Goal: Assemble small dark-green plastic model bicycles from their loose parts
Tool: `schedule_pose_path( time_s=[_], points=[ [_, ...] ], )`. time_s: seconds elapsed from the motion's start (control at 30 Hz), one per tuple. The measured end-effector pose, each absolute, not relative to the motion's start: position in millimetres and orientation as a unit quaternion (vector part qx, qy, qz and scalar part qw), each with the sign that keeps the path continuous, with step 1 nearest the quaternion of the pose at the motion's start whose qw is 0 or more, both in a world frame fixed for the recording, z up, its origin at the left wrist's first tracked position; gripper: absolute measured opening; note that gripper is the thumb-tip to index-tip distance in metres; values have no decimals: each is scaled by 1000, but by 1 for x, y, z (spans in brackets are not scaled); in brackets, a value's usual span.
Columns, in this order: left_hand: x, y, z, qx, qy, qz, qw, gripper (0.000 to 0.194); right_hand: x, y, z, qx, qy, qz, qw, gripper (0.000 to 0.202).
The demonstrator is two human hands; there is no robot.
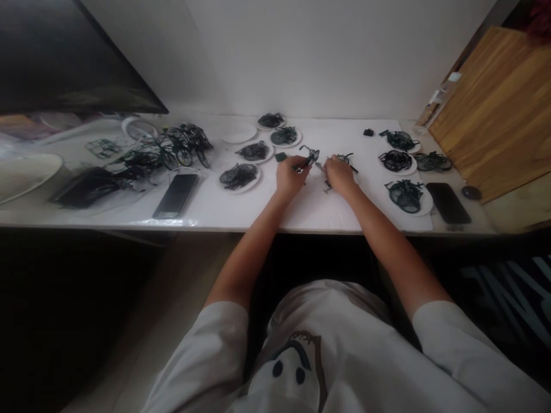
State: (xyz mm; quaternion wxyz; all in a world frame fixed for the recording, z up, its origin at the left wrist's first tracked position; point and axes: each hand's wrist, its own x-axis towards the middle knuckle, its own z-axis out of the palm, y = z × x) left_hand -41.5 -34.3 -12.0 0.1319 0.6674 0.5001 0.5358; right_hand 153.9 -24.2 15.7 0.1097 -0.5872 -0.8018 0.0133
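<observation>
My left hand is closed around a small dark model bicycle frame, with thin handlebar-like bars sticking up past the fingers. A flat green piece shows beside that hand's knuckles. Close by on the right, my right hand has its fingers pinched together near the frame; a tiny greyish tip shows at the fingertips, too small to name. Around and behind the right hand lie thin dark bicycle parts on the white sheet, partly hidden by it.
White plates of dark miniature bicycle parts stand left and right. An unfilled plate is at the back. Finished-looking model bicycles crowd the left. Phones lie on both sides. A bottle stands by a wooden board.
</observation>
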Motion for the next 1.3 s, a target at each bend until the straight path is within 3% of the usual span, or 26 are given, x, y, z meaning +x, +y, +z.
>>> schedule_pose_path(
  time_s=[0.67, 0.97, 1.3],
  points=[
    [-41, -35, -10, 657, 501, 542, 152, 7, 161, -13, 4, -540, -825, 15, 166, 30],
    [-41, -28, -10, 578, 476, 600, 282, 17, 158, -18, 8, -536, -831, 11, 148, 31],
    [-44, -30, -1, 507, 453, 611, 404, 22, 155, -4, -1, -506, -793, 117, 318, 23]
  ],
)
